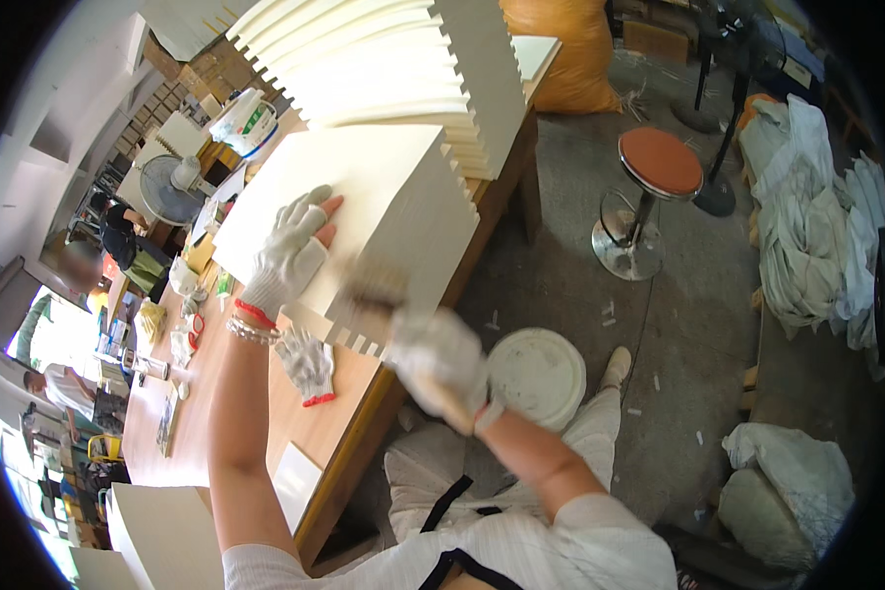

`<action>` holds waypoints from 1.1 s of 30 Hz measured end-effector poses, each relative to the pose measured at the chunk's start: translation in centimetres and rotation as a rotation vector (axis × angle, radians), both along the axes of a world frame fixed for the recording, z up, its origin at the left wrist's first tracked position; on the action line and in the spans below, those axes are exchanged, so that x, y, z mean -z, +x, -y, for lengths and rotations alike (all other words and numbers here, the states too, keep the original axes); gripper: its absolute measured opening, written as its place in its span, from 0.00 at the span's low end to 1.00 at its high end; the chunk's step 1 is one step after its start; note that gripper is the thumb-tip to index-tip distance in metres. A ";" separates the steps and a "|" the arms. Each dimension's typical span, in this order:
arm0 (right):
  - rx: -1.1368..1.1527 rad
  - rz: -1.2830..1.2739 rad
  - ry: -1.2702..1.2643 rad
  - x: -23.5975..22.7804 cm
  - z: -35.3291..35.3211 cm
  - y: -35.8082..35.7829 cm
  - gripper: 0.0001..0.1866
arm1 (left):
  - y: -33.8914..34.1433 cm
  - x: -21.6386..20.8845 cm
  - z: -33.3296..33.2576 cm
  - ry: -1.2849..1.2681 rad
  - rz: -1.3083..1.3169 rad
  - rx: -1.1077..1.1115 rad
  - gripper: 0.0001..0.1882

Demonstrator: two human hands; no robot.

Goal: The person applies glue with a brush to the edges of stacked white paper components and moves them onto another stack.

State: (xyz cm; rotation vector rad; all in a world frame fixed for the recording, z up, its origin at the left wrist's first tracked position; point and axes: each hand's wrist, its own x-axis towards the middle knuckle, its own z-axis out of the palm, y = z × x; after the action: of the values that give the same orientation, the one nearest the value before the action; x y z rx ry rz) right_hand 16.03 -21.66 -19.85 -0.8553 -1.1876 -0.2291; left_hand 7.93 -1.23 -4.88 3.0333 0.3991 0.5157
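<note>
A thick cream-white stack of sheets or boards (349, 167) with notched edges sits on the wooden table (234, 413). My left hand (290, 246), in a white knit glove with a red cuff, lies flat on its top with fingers spread; two fingertips stick out bare. My right hand (438, 364), also gloved and smeared by motion, is closed round the handle of a brush (372, 285). The blurred bristles are at the stack's near side; whether they touch it I cannot tell. A loose glove (307, 366) rests on the table beside the stack.
A taller notched stack (364, 59) stands behind. A white bucket (244, 123) and a fan (172, 187) are farther along the table. On the floor at right are a round white lid or bucket (536, 379), a red-topped stool (659, 162) and an orange sack (560, 49).
</note>
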 end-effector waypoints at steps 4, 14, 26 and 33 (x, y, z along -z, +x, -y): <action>-0.414 0.303 -0.351 -1.7 5.0 -0.3 0.03 | -1.4 0.0 0.2 -0.060 -0.016 -0.047 0.18; -0.204 0.035 -0.508 9.5 4.9 -4.0 0.08 | -0.5 -0.7 0.8 -0.111 -0.017 -0.038 0.20; -0.294 -0.195 -0.445 10.6 4.5 -2.7 0.07 | 0.2 -0.6 1.2 -0.163 -0.021 -0.060 0.19; -0.465 -0.474 -0.252 11.5 4.6 -4.4 0.06 | -0.5 -0.7 0.8 -0.160 -0.028 -0.054 0.20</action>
State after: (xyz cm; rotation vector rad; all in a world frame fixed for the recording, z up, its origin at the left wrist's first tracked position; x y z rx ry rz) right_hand 11.62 -26.31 -31.33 -0.7687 -0.9412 0.4887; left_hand 7.42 -2.03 -4.14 2.8861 0.4989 0.4227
